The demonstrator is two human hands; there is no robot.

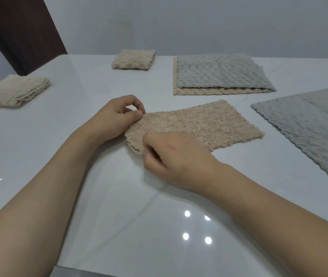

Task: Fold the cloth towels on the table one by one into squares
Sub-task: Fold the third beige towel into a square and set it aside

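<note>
White glossy table point(103, 196), mid-surface: my left hand point(117, 118) and right hand point(171, 156) each pinch a left-end corner of the beige towel point(199, 124), already folded into a strip. I should carry both corners evenly onto the far end.

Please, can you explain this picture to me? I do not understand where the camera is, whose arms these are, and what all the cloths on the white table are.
There is no machine. The single picture comes from a camera worn on a person's head, looking down at their own bare arms. The left hand and the right hand each pinch the near end of a beige ribbed cloth towel, folded into a strip on the glossy white table. Two beige towels already folded into squares lie at the left and at the back. A grey towel lying on a beige one waits behind, and a flat grey towel lies at the right.
</note>
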